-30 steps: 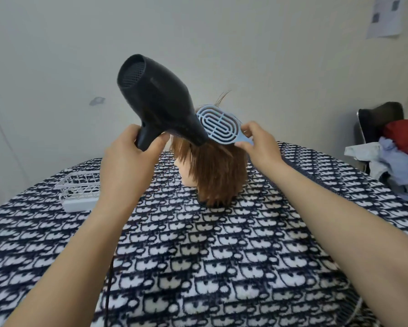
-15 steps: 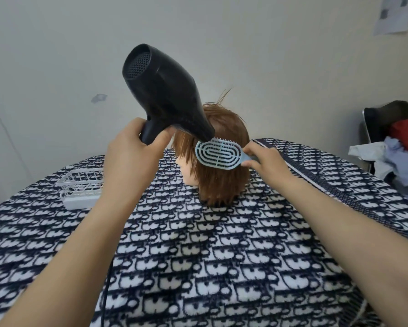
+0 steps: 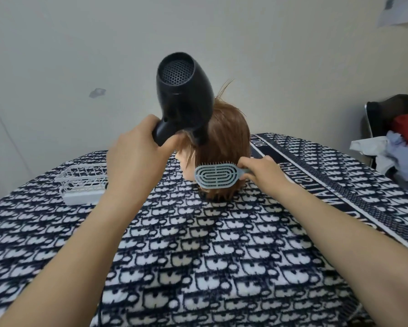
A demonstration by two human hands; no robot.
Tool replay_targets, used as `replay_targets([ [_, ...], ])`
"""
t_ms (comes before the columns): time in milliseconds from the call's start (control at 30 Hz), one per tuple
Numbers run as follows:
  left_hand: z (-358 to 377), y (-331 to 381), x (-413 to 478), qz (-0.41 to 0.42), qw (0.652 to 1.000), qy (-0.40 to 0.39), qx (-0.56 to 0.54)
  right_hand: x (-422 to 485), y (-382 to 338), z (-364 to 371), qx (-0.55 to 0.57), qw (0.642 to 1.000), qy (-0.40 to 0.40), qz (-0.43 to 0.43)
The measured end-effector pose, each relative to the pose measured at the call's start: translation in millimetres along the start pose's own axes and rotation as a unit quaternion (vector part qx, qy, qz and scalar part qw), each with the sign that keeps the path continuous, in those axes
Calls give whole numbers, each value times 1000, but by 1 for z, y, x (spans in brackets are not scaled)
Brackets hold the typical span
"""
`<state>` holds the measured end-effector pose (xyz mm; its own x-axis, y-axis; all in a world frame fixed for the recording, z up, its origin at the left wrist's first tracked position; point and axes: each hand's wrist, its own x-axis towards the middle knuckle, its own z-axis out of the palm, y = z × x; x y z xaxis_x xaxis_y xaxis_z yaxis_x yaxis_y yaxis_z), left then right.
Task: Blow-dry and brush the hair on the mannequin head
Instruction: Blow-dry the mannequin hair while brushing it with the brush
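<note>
A mannequin head (image 3: 224,142) with straight brown hair stands on the patterned table, its face turned to the left. My left hand (image 3: 137,161) grips the handle of a black hair dryer (image 3: 184,95), whose nozzle points down at the top of the hair. My right hand (image 3: 262,173) holds the handle of a light blue vented brush (image 3: 216,177). The brush lies against the lower ends of the hair, near the base of the head.
A white wire basket (image 3: 82,182) sits on the table left of the head. The table wears a navy and white patterned cloth (image 3: 198,256). A dark chair (image 3: 387,119) piled with clothes stands at the right. A pale wall is close behind.
The brush has travelled down the hair from the crown to the lower ends. The dryer has turned so that its rear grille faces me more and its nozzle points down.
</note>
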<state>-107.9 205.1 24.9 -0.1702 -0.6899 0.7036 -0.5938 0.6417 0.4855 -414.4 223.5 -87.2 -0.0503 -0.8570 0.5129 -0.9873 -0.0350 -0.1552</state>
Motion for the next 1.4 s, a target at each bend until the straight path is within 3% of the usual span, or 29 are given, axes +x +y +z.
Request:
replay_targets([
  [100, 4, 0, -2, -5, 1000, -14, -27, -5, 0, 2, -24, 1000, 4, -18],
  [300, 5, -1, -5, 24, 999, 21, 37, -9, 3, 10, -10, 1000, -5, 15],
  [400, 5, -1, -4, 12, 1000, -4, -8, -9, 2, 11, -20, 1000, -10, 4],
  [567, 4, -4, -6, 7, 1000, -2, -1, -15, 1, 15, 0, 997, -78, 21],
  [867, -2, -11, -10, -14, 1000, 6, -4, -41, -8, 23, 42, 992, -120, -17],
  [933, -3, -11, -10, -18, 1000, 2, -6, -44, -12, 19, 42, 994, -89, -48],
  [1100, -8, -10, -9, -33, 999, 21, -30, -33, -17, -8, 51, 987, 94, -122],
  [1200, -14, -5, -7, -53, 996, 26, -72, -13, -18, -32, 65, 980, 161, -95],
  [1300, -19, -2, -2, -72, 990, 35, -120, 7, -18, -52, 44, 977, 191, -79],
  [1400, -25, -1, 2, -79, 987, 56, -129, 24, -17, -64, -5, 983, 166, -81],
])
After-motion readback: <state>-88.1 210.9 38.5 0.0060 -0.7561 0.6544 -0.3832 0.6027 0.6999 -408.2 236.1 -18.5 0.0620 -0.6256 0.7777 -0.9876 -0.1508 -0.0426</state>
